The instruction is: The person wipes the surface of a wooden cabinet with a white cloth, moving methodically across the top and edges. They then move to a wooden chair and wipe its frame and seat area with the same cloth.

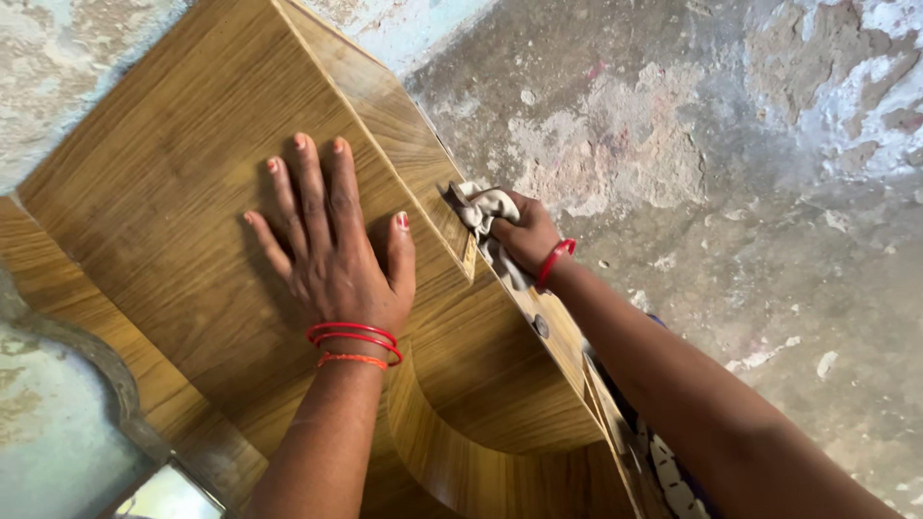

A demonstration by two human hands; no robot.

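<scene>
STEP: wiping in hand | left hand (332, 255) pressing flat, fingers spread wide, holding nothing, on wooden cabinet (173, 211) top | right hand (529, 235) fingers gripping pale cloth (484, 213) against cabinet's right side edge | NEXT, judged: steady pressure along edge | concrete floor (731, 192) lying beyond.

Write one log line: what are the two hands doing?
left hand: flat on cabinet top | right hand: presses cloth on cabinet front edge | floor: patchy
</scene>
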